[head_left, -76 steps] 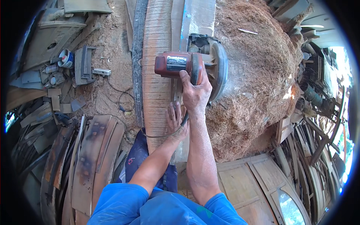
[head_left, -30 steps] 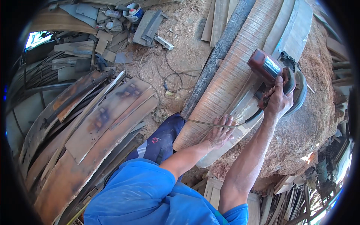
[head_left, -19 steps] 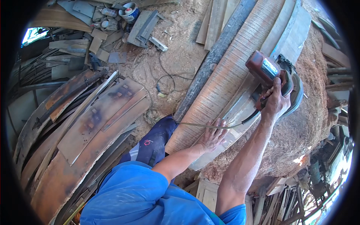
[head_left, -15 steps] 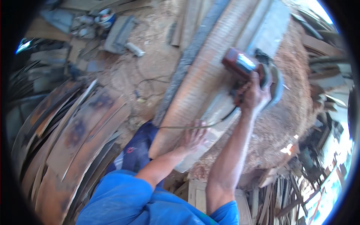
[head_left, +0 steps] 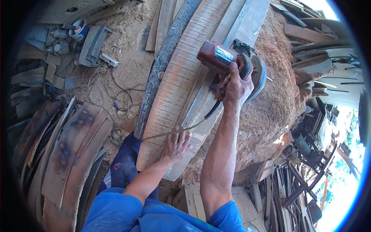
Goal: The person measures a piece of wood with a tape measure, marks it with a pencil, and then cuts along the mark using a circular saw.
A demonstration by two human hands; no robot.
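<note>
My right hand (head_left: pixel 236 91) is wrapped round the rear handle of a circular saw (head_left: pixel 219 58), which has a dark red motor housing and a grey blade guard. The saw rests on a long, narrow board (head_left: pixel 193 112), over its right part; the blade is hidden. My left hand (head_left: pixel 177 146) lies palm down near the board's close end, fingers spread. Beneath and left of that board is a wider, ribbed wooden plank (head_left: pixel 170 98). The saw's power cord (head_left: pixel 195 126) runs back from its handle and passes over my left fingers.
A dark-edged beam (head_left: pixel 154 77) lies along the plank's left side. Heaped sawdust (head_left: pixel 272 100) borders the right. Curved boards (head_left: pixel 73 150) are stacked at left, scrap wood (head_left: pixel 280 193) at lower right. A paint bucket (head_left: pixel 79 31) stands at upper left, near a coiled cord (head_left: pixel 123 96).
The whole view has shifted, so things sit farther left in the picture. The saw and my right hand appear slightly farther up the board from my left hand, which stays on it.
</note>
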